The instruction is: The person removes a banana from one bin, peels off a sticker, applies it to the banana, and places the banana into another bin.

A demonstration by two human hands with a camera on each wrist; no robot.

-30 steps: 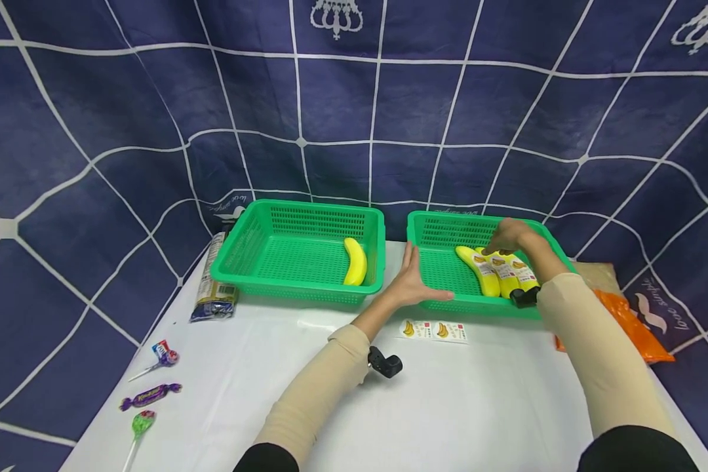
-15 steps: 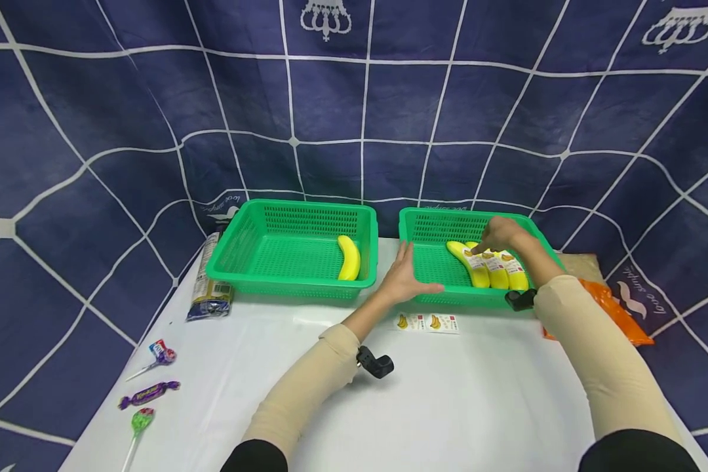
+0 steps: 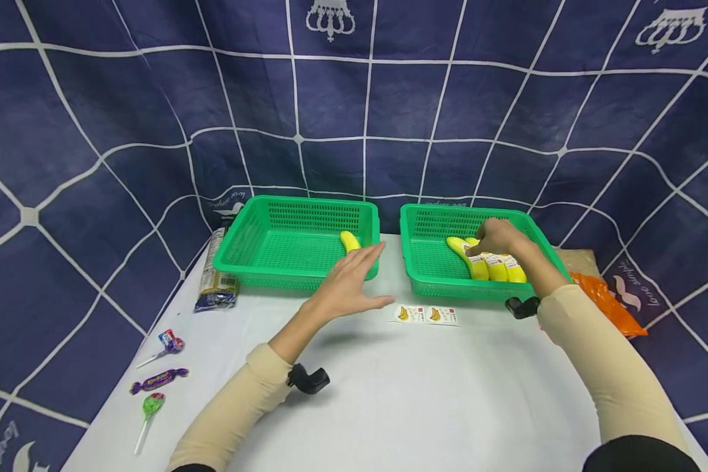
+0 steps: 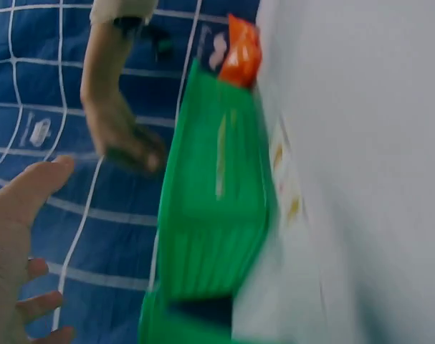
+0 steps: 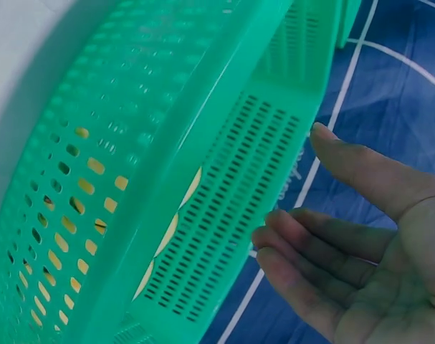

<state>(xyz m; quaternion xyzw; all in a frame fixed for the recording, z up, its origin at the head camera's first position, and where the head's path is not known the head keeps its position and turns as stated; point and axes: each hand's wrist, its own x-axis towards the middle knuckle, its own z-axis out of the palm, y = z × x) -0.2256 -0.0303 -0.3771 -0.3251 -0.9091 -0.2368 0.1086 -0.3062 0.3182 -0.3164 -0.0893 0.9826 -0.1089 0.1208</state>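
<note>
Two green baskets stand side by side at the back of the white table. The left basket (image 3: 271, 278) holds one banana (image 3: 349, 240). In the right basket (image 3: 454, 288) (image 5: 167, 143) (image 4: 210, 215) lie three stickered bananas (image 3: 488, 267). My right hand (image 3: 495, 237) (image 5: 346, 244) rests over their far ends; the right wrist view shows its fingers loose with nothing in them. My left hand (image 3: 354, 278) (image 4: 13, 244) hovers flat and open above the table, just before the left basket's right corner. A sheet of banana stickers (image 3: 427, 314) lies in front of the right basket.
A dark snack packet (image 3: 215, 282) lies left of the left basket. Two lollipops (image 3: 165, 342) (image 3: 149, 406) and a purple wrapped candy (image 3: 159, 378) lie near the table's left edge. An orange bag (image 3: 604, 301) (image 4: 238, 54) sits right of the right basket. A blue cloth hangs behind.
My left hand has left the right basket's near-left corner and swung left to hover in front of the left basket. My right hand stays over the bananas.
</note>
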